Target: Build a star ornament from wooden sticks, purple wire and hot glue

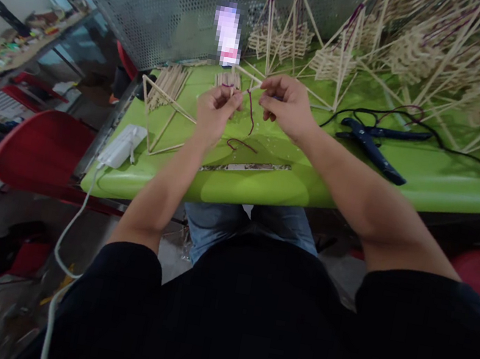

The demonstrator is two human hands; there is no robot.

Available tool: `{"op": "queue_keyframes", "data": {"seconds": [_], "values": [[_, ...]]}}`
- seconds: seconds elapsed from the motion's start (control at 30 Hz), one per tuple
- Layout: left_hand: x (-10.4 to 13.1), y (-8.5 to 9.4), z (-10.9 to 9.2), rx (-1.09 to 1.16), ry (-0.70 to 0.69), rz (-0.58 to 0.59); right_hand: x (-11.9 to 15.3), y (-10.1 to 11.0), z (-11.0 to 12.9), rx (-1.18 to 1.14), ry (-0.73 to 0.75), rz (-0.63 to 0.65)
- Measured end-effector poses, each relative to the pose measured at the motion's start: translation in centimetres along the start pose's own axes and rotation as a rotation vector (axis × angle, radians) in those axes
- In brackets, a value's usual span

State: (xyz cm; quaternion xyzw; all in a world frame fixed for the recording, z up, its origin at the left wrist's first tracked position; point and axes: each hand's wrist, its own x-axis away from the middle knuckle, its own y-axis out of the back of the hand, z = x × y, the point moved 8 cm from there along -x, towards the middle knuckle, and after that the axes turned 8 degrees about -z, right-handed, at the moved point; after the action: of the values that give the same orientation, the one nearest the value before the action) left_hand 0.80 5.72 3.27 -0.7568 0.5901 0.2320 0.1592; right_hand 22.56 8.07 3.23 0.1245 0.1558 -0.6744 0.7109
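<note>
Black cloth shirt (pixel 242 322) lies nearest; beyond, above the glossy lime-green surface (pixel 447 185), a thin dark-red cord (pixel 251 111) hangs between the narrowly pinched left hand (pixel 216 107) and loosely curled right hand (pixel 290 107). Their exact holds can't be told. Cord looks light, limp, best pinched near an end.

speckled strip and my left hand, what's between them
A bent dark red string on the table, between strip and your left hand, in the head view.
</note>
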Motion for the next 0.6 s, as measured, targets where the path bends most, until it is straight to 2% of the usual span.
{"op": "queue_keyframes", "data": {"seconds": [0.23,0.43,0.6], "values": [[-0.1,0.1,0.2,-0.027,-0.128,-0.024,0.7,-0.4,1.1,-0.007,-0.015,0.037],[0.2,-0.5,0.4,-0.042,-0.253,0.017,1.1,-0.3,1.8,0.016,-0.031,0.031],[0.2,-0.4,0.7,-0.053,-0.264,0.005,1.0,-0.4,1.6,0.036,-0.024,0.051]]}}
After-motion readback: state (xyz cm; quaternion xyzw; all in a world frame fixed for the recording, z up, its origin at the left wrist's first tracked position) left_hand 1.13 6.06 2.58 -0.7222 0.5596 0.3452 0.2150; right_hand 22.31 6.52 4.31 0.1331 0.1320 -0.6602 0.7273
